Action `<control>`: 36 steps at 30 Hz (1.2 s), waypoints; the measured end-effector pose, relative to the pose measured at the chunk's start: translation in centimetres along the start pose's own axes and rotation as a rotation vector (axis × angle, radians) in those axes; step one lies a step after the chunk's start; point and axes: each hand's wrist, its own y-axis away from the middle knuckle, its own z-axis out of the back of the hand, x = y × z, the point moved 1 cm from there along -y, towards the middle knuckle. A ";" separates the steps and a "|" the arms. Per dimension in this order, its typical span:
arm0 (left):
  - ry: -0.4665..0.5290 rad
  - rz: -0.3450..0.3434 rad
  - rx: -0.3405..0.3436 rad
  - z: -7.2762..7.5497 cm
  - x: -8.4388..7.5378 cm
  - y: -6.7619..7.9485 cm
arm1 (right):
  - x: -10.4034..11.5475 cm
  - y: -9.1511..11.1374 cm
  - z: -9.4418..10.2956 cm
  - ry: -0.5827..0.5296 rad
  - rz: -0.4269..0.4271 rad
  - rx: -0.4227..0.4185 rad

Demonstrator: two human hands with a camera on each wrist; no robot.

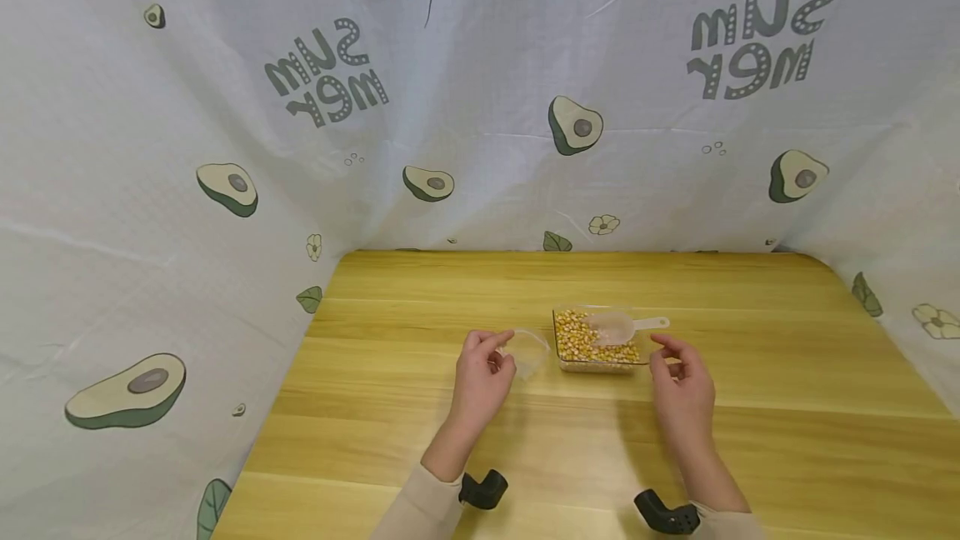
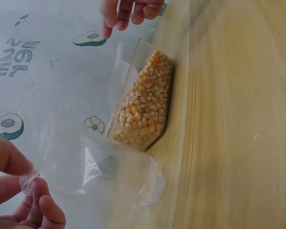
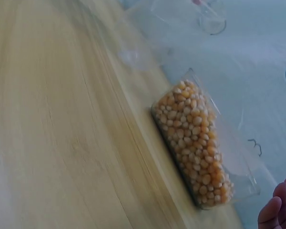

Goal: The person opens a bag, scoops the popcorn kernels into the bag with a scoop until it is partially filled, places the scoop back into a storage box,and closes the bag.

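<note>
My left hand (image 1: 482,380) pinches the edge of a clear plastic bag (image 2: 119,167) between thumb and fingers. The thin bag hangs down close beside a clear rectangular container (image 1: 643,357), its lower end crumpled near the table in the left wrist view. Yellow corn kernels (image 1: 573,340) fill much of that container. A translucent white scoop (image 1: 611,327) lies on the corn, its handle reaching past the right rim. To the right of the container is my right hand (image 1: 682,390), holding nothing, with loosely bent fingers near the rim and below the scoop handle.
The wooden table (image 1: 562,448) extends around the container. White cloth (image 1: 480,132) printed with avocados hangs behind the table and along both sides. Each wrist carries a black mount (image 1: 483,490).
</note>
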 end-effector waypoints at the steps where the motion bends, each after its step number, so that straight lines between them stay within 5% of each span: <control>1: 0.002 0.004 0.000 0.0 0.0 0.0 | -0.2 -0.3 0.2 0.005 -0.010 -0.001; 7: 0.014 0.006 0.001 0.0 0.1 0.0 | -1.4 -1.7 0.5 -0.006 -0.087 0.035; 16: 0.016 0.013 0.005 0.1 0.1 0.0 | -2.0 -3.2 -0.1 -0.038 -0.094 0.238; 36: 0.007 0.026 -0.005 -0.2 -0.1 0.3 | -2.8 -3.6 -0.3 -0.043 -0.086 0.269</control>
